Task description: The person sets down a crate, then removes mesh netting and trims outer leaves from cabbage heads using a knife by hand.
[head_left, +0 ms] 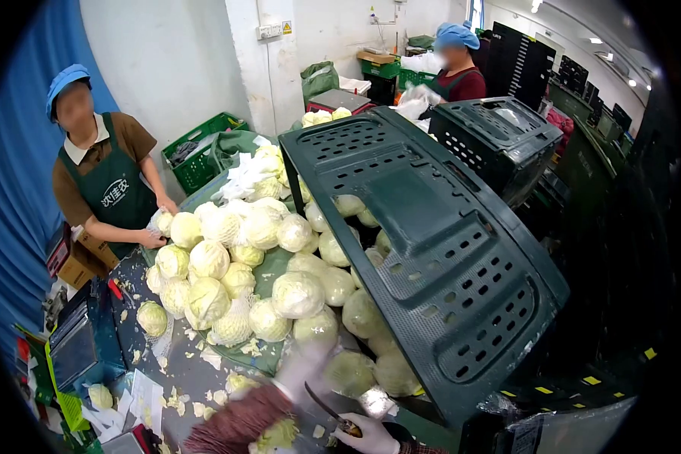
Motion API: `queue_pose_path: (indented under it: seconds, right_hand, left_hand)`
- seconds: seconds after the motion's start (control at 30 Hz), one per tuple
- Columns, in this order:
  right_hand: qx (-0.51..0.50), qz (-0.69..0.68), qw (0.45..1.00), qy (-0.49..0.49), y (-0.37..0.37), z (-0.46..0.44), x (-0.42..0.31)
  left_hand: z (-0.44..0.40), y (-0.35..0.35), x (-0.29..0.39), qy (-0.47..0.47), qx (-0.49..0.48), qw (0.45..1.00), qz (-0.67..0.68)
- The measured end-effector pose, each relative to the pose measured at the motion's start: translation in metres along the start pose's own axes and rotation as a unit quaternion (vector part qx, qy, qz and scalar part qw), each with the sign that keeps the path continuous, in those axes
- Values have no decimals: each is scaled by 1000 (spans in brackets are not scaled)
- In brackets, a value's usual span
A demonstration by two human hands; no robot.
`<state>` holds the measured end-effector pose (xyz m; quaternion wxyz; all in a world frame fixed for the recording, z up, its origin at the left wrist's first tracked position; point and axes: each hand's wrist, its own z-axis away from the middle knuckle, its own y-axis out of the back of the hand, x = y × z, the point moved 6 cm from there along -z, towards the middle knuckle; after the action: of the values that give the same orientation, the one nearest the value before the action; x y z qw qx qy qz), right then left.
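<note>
My left hand (309, 372), in a whitish glove and smeared by motion, reaches over the table beside the wrapped cabbages; its fingers cannot be made out. My right hand (372, 436), also gloved, is closed around the handle of a knife (324, 403) with a dark, slightly curved blade pointing up and left. Just beyond my hands lie film-wrapped cabbages (350, 374). Farther left is a heap of pale cabbages (209, 259), some in white foam nets. Partly under my left sleeve shows a leafy cabbage piece (278, 436).
A large dark green crate (431, 250) stands tilted on the right. Leaf scraps litter the grey table (193, 390). Across the heap, a co-worker in a green apron (113, 193) handles a cabbage. Another person (461, 79) works at the back. A blue bin (87, 333) stands left.
</note>
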<state>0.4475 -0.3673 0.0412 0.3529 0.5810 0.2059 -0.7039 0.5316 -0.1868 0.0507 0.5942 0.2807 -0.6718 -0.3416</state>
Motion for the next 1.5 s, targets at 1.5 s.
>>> queue_pose_path:
  seconds: [1.5]
  right_hand:
    - [-114, 337, 910, 212, -236, 52, 43]
  left_hand:
    - [432, -28, -36, 428, 411, 805, 17]
